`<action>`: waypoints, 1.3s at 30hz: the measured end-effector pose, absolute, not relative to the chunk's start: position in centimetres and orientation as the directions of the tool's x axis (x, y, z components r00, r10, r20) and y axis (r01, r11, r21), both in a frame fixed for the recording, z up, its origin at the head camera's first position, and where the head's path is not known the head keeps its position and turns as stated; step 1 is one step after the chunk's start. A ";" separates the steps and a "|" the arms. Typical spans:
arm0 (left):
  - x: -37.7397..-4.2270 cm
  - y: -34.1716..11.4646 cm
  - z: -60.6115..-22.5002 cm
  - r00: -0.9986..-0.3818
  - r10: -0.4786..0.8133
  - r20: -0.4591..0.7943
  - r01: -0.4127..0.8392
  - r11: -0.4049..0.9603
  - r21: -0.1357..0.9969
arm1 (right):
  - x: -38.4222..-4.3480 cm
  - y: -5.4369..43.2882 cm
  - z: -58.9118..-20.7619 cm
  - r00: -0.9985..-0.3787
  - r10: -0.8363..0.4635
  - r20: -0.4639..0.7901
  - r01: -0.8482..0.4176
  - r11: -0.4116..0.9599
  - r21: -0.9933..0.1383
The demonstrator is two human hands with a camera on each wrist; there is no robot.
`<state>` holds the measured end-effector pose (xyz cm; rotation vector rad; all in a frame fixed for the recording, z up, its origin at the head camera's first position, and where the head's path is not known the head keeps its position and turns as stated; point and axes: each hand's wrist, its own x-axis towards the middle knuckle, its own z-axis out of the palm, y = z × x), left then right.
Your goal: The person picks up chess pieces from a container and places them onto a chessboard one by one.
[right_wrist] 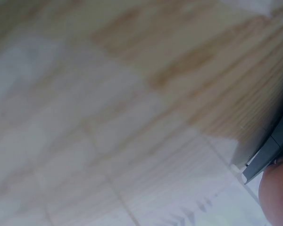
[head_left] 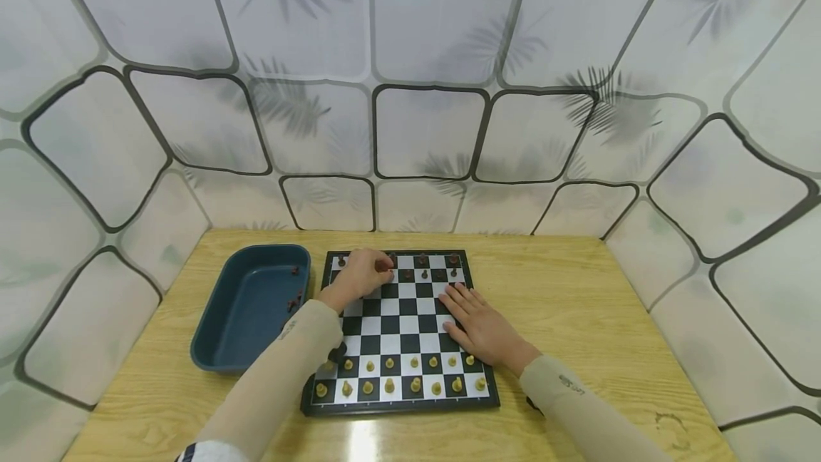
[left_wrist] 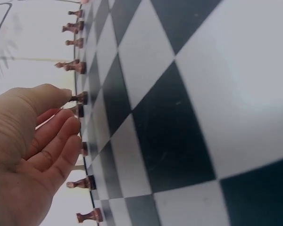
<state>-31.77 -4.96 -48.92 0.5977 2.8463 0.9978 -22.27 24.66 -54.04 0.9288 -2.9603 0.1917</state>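
A black-and-white chessboard (head_left: 390, 344) lies on the table. My left hand (head_left: 362, 276) is over its far-left part, thumb and fingertips at a small dark red chess piece (left_wrist: 80, 98), which the thumb and index finger pinch at the top in the left wrist view. Other dark red pieces (left_wrist: 80, 183) stand along the far rows, some hidden by the hand. My right hand (head_left: 484, 330) rests with fingers spread on the board's right side. Gold pieces (head_left: 389, 385) stand in two rows along the near side, partly covered by the left sleeve at the left.
To the left of the board stands a dark blue tray (head_left: 246, 312) with several dark red pieces (head_left: 293, 301) lying along its right side. The wooden table (head_left: 558, 291) meets a patterned curtain-like wall (head_left: 423, 127) at the back and sides.
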 end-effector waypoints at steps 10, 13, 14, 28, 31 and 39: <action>-31.8 -7.5 -46.8 -0.934 0.338 0.118 0.331 0.689 0.645 | -22.3 24.6 -53.9 -0.818 -0.571 0.066 -0.575 0.811 -0.108; -31.8 -8.7 -46.1 -0.945 0.307 0.116 0.303 0.684 0.664 | -22.2 24.6 -53.8 -0.816 -0.574 0.069 -0.579 0.808 -0.112; -31.8 -9.1 -46.0 -0.948 0.295 0.117 0.295 0.683 0.668 | -22.2 24.6 -53.7 -0.816 -0.574 0.068 -0.578 0.808 -0.112; -31.0 -15.0 -45.2 -0.960 0.218 0.179 0.281 0.692 0.665 | -22.2 24.8 -53.8 -0.831 -0.556 0.031 -0.556 0.825 -0.104; -30.7 -16.0 -45.3 -0.964 0.201 0.176 0.267 0.706 0.656 | -22.2 24.7 -53.6 -0.832 -0.554 0.025 -0.553 0.825 -0.118; -29.8 -18.4 -45.2 -0.971 0.177 0.158 0.237 0.725 0.647 | -22.0 24.4 -53.4 -0.826 -0.562 0.035 -0.561 0.817 -0.132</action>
